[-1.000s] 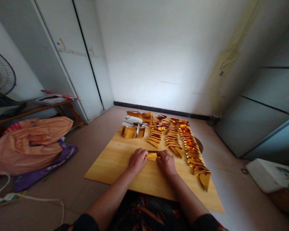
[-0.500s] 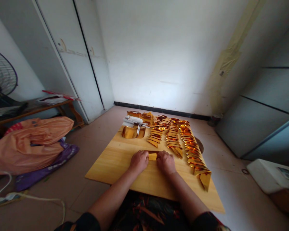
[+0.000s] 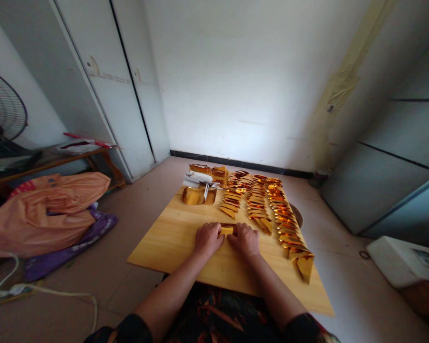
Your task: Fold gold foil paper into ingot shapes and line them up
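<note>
Between my hands, low over the wooden board (image 3: 164, 247), is a small sheet of gold foil paper (image 3: 228, 229), partly hidden by my fingers. My left hand (image 3: 209, 237) is closed on its left end, and my right hand (image 3: 246, 238) grips the right end. Both thumbs point inward along the near edge. Beyond my hands, rows of folded gold foil pieces (image 3: 257, 200) overlap one another, and a longer row (image 3: 288, 228) runs down the right side. A curved stack of gold sheets (image 3: 192, 195) lies at the back left.
White rolled material (image 3: 199, 177) lies on the board's back left. On the floor to the left are an orange bag (image 3: 57, 209), a purple bag (image 3: 71, 247) and a pale cable (image 3: 57, 293). A white box (image 3: 400, 259) stands right, a fan (image 3: 3, 105) far left.
My fingers and thumbs have moved closer together along the gold foil paper, and less of it shows between them. The folded pieces stay in place.
</note>
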Action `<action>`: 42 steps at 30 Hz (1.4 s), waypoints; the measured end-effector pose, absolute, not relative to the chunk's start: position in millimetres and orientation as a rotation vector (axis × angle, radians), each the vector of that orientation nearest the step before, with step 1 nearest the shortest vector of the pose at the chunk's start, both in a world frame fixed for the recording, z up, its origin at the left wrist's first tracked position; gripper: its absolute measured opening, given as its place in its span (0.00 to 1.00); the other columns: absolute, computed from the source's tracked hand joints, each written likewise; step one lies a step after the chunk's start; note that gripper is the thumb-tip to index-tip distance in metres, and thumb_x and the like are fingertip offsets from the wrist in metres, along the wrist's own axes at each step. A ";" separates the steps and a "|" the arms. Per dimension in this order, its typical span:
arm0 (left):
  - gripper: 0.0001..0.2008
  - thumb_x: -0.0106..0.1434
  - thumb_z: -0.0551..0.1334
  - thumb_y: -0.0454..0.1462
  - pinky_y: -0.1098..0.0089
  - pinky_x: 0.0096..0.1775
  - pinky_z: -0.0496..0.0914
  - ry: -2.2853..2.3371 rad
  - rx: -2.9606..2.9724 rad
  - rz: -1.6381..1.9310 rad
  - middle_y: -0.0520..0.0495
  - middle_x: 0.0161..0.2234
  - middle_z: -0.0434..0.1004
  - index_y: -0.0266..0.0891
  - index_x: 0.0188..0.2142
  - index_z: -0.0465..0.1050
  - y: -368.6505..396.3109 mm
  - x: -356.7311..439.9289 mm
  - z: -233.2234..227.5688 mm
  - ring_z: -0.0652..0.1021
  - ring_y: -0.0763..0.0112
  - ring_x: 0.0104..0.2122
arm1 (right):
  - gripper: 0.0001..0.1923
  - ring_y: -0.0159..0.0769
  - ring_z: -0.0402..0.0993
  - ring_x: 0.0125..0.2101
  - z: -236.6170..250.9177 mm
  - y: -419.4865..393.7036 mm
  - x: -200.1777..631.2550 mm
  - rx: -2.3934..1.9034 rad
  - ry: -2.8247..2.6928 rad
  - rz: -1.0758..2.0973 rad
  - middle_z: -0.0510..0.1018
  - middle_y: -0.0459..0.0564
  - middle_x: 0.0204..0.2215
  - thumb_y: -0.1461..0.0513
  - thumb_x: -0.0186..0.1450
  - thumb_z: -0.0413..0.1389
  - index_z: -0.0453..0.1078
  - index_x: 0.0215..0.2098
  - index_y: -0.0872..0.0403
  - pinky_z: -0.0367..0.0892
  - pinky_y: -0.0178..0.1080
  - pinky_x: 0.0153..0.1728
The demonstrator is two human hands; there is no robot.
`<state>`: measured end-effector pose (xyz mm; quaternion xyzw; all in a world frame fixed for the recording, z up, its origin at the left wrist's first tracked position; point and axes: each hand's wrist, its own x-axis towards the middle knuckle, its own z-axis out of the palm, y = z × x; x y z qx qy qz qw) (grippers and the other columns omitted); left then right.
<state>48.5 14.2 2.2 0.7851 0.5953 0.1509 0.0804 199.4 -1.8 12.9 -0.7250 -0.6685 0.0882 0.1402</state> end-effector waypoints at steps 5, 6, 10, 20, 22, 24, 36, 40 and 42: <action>0.01 0.60 0.60 0.35 0.70 0.37 0.61 1.712 2.346 0.464 0.50 0.33 0.75 0.41 0.31 0.69 16.9 43.4 1.2 0.73 0.68 0.37 | 0.04 0.35 0.70 0.36 14.7 0.1 206.0 -2.080 -1.915 0.349 0.76 0.45 0.33 0.60 0.57 0.55 0.69 0.30 0.51 0.51 0.36 0.35; 0.01 0.60 0.60 0.34 0.71 0.38 0.62 1.690 2.344 0.466 0.50 0.34 0.76 0.41 0.32 0.69 17.4 41.9 1.1 0.73 0.68 0.37 | 0.04 0.34 0.70 0.36 15.0 0.6 207.4 -2.079 -1.912 0.372 0.76 0.45 0.33 0.61 0.57 0.54 0.70 0.30 0.51 0.51 0.35 0.35; 0.05 0.60 0.58 0.31 0.71 0.40 0.63 1.604 2.335 0.488 0.50 0.35 0.76 0.42 0.33 0.71 19.3 35.6 -0.9 0.73 0.69 0.39 | 0.07 0.33 0.71 0.37 14.4 2.8 213.1 -2.056 -1.911 0.460 0.77 0.44 0.35 0.64 0.57 0.53 0.72 0.32 0.51 0.53 0.34 0.36; 0.12 0.58 0.55 0.26 0.71 0.42 0.65 1.471 2.327 0.594 0.50 0.36 0.75 0.41 0.34 0.73 19.0 25.0 -5.8 0.72 0.69 0.40 | 0.12 0.30 0.71 0.37 2.3 6.8 224.5 -1.960 -1.952 0.471 0.77 0.44 0.36 0.69 0.59 0.51 0.74 0.34 0.49 0.56 0.31 0.37; 0.12 0.58 0.55 0.26 0.71 0.42 0.65 1.473 2.329 0.594 0.50 0.36 0.74 0.41 0.34 0.73 18.3 24.9 -5.1 0.72 0.69 0.40 | 0.12 0.30 0.71 0.35 2.5 6.2 224.3 -1.956 -1.956 0.458 0.76 0.44 0.36 0.68 0.60 0.51 0.74 0.36 0.49 0.56 0.31 0.36; 0.13 0.58 0.55 0.26 0.71 0.42 0.65 1.477 2.333 0.597 0.50 0.36 0.74 0.41 0.35 0.73 17.5 25.3 -3.8 0.72 0.69 0.40 | 0.12 0.29 0.71 0.33 3.8 4.9 223.2 -1.954 -1.950 0.451 0.75 0.45 0.36 0.67 0.62 0.51 0.74 0.36 0.49 0.56 0.31 0.35; 0.09 0.62 0.56 0.31 0.65 0.43 0.64 1.445 2.597 0.493 0.45 0.38 0.73 0.41 0.34 0.76 5.5 38.3 7.4 0.71 0.64 0.43 | 0.11 0.31 0.72 0.37 12.8 -2.4 219.2 -1.924 -2.048 0.337 0.74 0.46 0.39 0.66 0.63 0.50 0.74 0.34 0.49 0.58 0.32 0.37; 0.08 0.62 0.57 0.31 0.66 0.42 0.64 1.408 2.553 0.523 0.46 0.37 0.74 0.40 0.33 0.76 9.2 37.2 5.7 0.71 0.65 0.41 | 0.14 0.31 0.72 0.37 7.8 -0.2 226.1 -1.849 -2.025 0.401 0.74 0.46 0.41 0.68 0.60 0.50 0.73 0.39 0.49 0.60 0.32 0.38; 0.11 0.62 0.55 0.28 0.67 0.41 0.64 1.363 2.566 0.512 0.46 0.36 0.74 0.41 0.33 0.76 13.4 35.8 4.6 0.71 0.66 0.40 | 0.18 0.32 0.72 0.39 5.3 1.9 229.2 -1.824 -1.978 0.411 0.74 0.47 0.43 0.68 0.58 0.52 0.71 0.45 0.50 0.61 0.32 0.40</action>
